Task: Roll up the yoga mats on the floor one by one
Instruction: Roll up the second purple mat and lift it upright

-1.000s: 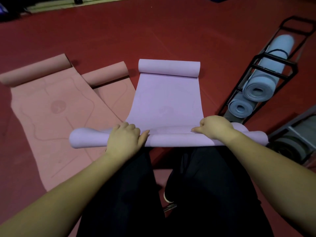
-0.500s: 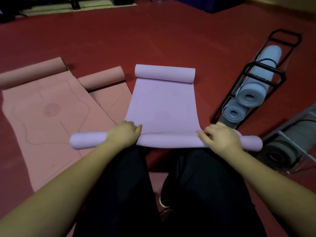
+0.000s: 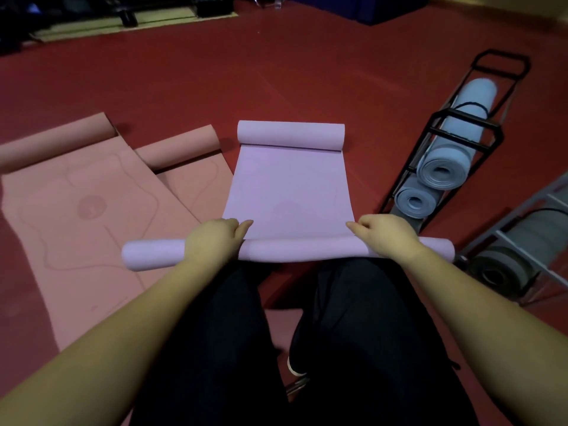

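Item: purple mat (image 3: 289, 186), on the floor (image 3: 276, 75) in front of my knees. In progress. Near end wound into a thin roll (image 3: 295, 252) running crosswise under both hands; a long flat stretch lies beyond it; the far end (image 3: 290, 134) curls up in its own small roll. By my reckoning, under half of this mat is rolled.

Left grip (image 3: 212, 241): fingers curled over the top of the roll, left of centre, pressing it down. Right grip (image 3: 387, 238): likewise curled over the roll, right of centre, fingertips on the flat sheet just beyond. Both hold the mat's roll; neither is free.

Item: pink mat (image 3: 76, 216), to my left, laid flat, far end curled. Not started.

Item: second pink mat (image 3: 196, 179), between the first pink one and the purple one, partly under the first. Flat, far end curled. Not started.

Item: black rack (image 3: 461, 130), to my right, holding blue rolled mats (image 3: 442, 170). Done, or so I judge.

Item: grey roll (image 3: 504, 265) in a grey frame, far right. Rolled.

Remaining, as I judge: finish purple, then two pink.
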Available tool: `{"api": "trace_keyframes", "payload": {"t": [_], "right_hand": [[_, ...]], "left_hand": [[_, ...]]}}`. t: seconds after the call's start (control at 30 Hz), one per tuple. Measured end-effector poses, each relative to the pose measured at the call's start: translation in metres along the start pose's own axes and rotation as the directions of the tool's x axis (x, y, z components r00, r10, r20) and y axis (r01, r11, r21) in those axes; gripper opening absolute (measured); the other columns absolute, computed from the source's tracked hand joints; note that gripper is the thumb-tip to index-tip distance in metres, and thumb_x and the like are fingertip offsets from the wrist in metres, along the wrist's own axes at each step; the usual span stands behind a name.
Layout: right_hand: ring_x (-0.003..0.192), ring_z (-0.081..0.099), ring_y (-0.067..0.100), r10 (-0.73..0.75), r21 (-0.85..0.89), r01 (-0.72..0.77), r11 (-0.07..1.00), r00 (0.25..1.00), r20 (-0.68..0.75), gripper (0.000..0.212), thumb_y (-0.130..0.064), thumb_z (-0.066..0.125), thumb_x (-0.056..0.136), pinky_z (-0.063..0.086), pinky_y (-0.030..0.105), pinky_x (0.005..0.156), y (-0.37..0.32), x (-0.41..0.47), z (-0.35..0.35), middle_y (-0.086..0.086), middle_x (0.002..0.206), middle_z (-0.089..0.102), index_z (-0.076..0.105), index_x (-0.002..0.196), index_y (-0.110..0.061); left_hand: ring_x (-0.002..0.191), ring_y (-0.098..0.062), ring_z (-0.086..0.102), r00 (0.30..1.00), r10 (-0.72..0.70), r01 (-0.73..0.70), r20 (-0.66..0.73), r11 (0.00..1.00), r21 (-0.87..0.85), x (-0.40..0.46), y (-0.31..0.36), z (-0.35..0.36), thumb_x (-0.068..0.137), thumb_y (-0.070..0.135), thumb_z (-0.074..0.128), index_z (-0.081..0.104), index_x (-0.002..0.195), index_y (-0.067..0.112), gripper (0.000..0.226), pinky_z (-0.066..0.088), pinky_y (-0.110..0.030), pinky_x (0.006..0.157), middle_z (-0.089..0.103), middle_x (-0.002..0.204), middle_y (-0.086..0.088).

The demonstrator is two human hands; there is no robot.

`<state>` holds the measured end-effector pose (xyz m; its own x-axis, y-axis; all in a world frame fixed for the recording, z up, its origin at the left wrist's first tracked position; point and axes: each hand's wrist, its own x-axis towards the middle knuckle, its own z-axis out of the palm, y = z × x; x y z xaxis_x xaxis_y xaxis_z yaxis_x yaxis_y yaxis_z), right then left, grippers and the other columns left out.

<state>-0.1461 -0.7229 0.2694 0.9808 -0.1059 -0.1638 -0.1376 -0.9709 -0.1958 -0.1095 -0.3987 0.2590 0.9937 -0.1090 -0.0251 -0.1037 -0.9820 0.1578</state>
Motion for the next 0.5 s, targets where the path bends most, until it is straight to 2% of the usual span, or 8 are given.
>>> {"api": "trace_keyframes", "payload": {"t": [0.07,0.13,0.2,0.23,0.3,0.37,0.43,0.5], "right_hand": [[0.083,0.053,0.026,0.012,0.015,-0.014,1.000,0.990,0.139,0.048,-0.054,0.041,0.099,0.036,0.033,0.069,0.000,0.009,-0.006,0.002,0.077,0.059,0.054,0.068,-0.021],[0.093,0.054,0.025,0.020,0.042,-0.032,0.999,0.965,0.263,0.046,-0.055,0.041,0.099,0.039,0.032,0.077,0.000,0.018,-0.010,0.008,0.103,0.066,0.061,0.077,-0.021],[0.113,0.054,0.027,0.028,0.040,-0.045,0.998,0.933,0.359,0.049,-0.056,0.042,0.099,0.039,0.031,0.092,-0.003,0.025,-0.015,0.007,0.130,0.062,0.071,0.103,-0.017],[0.123,0.052,0.026,0.029,0.021,-0.041,0.999,0.918,0.396,0.053,-0.056,0.042,0.098,0.038,0.030,0.098,-0.006,0.027,-0.017,0.006,0.138,0.058,0.069,0.118,-0.016],[0.130,0.048,0.026,0.030,-0.016,-0.026,1.000,0.897,0.442,0.056,-0.056,0.042,0.099,0.036,0.030,0.103,-0.010,0.030,-0.022,0.006,0.144,0.053,0.063,0.132,-0.015],[0.121,0.053,0.027,0.032,-0.033,-0.020,0.999,0.907,0.420,0.054,-0.055,0.044,0.099,0.039,0.029,0.095,-0.012,0.034,-0.022,0.008,0.135,0.059,0.067,0.125,-0.013],[0.097,0.056,0.027,0.017,-0.044,-0.003,0.999,0.944,0.331,0.051,-0.056,0.044,0.098,0.040,0.031,0.079,-0.013,0.035,-0.019,0.009,0.106,0.067,0.072,0.096,-0.013],[0.082,0.054,0.028,-0.009,-0.063,0.019,0.998,0.990,0.142,0.055,-0.057,0.041,0.098,0.037,0.034,0.067,-0.011,0.027,-0.011,0.004,0.075,0.058,0.059,0.068,-0.016]], "left_hand": [[0.086,-0.031,0.056,0.998,0.032,-0.032,-0.060,0.999,0.007,-0.006,-0.002,0.007,0.101,0.053,0.036,0.057,0.077,0.012,0.052,0.045,-0.039,0.070,0.061,0.083,-0.007],[0.088,-0.032,0.055,0.994,0.072,-0.074,-0.081,0.997,-0.029,-0.010,-0.009,0.016,0.099,0.055,0.032,0.059,0.077,0.010,0.057,0.042,-0.041,0.072,0.060,0.082,-0.008],[0.089,-0.033,0.054,0.990,0.110,-0.109,-0.084,0.994,0.014,-0.013,-0.016,0.022,0.091,0.057,0.021,0.064,0.082,0.013,0.062,0.043,-0.041,0.072,0.059,0.083,-0.007],[0.090,-0.033,0.054,0.989,0.136,-0.132,-0.061,0.989,0.069,-0.014,-0.017,0.023,0.090,0.055,0.019,0.067,0.090,0.015,0.063,0.044,-0.042,0.073,0.059,0.087,-0.007],[0.096,-0.034,0.055,0.987,0.162,-0.160,-0.003,0.975,0.156,-0.011,-0.016,0.019,0.096,0.046,0.024,0.067,0.109,0.018,0.053,0.045,-0.043,0.075,0.061,0.096,-0.007],[0.105,-0.033,0.055,0.990,0.133,-0.138,0.051,0.983,0.120,-0.004,-0.010,0.013,0.104,0.039,0.030,0.063,0.117,0.018,0.041,0.046,-0.043,0.082,0.063,0.107,-0.006],[0.105,-0.033,0.057,0.992,0.083,-0.090,0.097,0.994,0.063,0.006,-0.005,0.007,0.106,0.041,0.029,0.065,0.112,0.015,0.045,0.047,-0.041,0.085,0.065,0.111,-0.008],[0.099,-0.033,0.059,0.988,0.026,-0.026,0.150,1.000,0.002,0.014,-0.006,0.004,0.105,0.047,0.024,0.067,0.097,0.013,0.055,0.046,-0.039,0.083,0.067,0.108,-0.012]]}}
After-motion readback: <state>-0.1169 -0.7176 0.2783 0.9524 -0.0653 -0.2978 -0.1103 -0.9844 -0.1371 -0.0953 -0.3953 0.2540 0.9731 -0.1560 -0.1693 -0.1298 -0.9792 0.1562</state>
